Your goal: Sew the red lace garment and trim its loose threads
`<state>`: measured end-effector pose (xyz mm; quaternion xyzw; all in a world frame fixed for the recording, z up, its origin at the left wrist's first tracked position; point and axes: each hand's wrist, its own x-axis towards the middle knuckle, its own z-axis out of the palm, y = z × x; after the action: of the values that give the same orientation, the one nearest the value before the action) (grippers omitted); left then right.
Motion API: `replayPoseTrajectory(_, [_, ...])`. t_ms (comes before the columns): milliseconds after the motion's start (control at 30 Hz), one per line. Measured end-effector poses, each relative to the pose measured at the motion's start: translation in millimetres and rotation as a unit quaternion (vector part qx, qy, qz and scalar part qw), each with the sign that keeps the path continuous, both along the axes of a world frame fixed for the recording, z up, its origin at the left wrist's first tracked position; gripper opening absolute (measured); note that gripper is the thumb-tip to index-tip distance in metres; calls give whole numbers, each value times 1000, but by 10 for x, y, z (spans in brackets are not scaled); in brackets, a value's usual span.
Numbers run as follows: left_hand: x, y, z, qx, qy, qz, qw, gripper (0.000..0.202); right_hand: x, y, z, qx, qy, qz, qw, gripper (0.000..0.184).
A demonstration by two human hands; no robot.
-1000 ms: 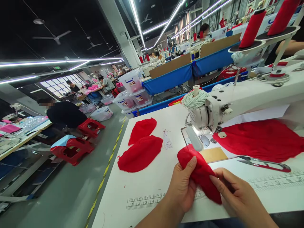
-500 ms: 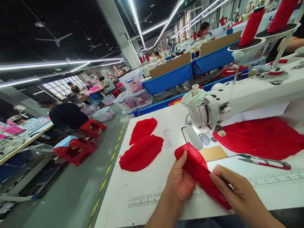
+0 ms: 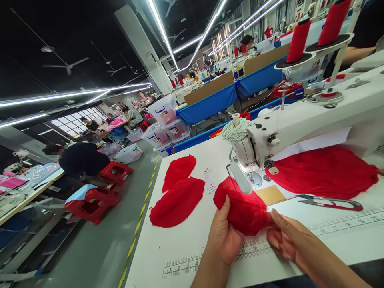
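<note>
In front of the sewing machine (image 3: 300,124), my two hands hold a red fabric piece (image 3: 246,212). My left hand (image 3: 223,236) grips its left end, thumb on top and fingers underneath. At the opposite end, my right hand (image 3: 289,238) pinches the narrow tip between thumb and fingers. The piece lies fairly flat over my left fingers, its far edge by the machine's presser area. Two leaf-shaped red fabric pieces (image 3: 177,202) lie on the white table (image 3: 168,244) to the left. More red fabric (image 3: 324,172) is under the machine arm.
Thread snips (image 3: 333,202) lie right of a tan patch (image 3: 271,195). A printed ruler scale (image 3: 255,250) runs along the near table edge. Red thread cones (image 3: 298,42) stand above the machine. Beyond are plastic bins (image 3: 163,110), red stools (image 3: 93,202) and other people.
The red piece was folded narrow and slanted down to the right; now it is spread wider. My right hand has moved up and holds its right tip. The view has shifted slightly.
</note>
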<state>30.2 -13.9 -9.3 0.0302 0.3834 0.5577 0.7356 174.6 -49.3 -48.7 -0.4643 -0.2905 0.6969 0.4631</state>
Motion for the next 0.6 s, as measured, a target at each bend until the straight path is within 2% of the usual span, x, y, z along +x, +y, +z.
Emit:
replayPoseTrajectory(100, [27,-8,-20,-8,-9,-3,1000,24,-71,60,69,-29,120,-48,991,51])
replayPoseTrajectory(233, [33,-23,-9,15,-29,-17,999,23,-102,90,67,7,118,-79,990,46])
replayPoseTrajectory(400, [38,-13,11,16,-12,15,1000,19,-77,42,22,21,123,-81,989,40])
replayPoseTrajectory(600, [76,2,8,-4,-1,22,1000,21,-90,27,188,-25,187,-83,979,52])
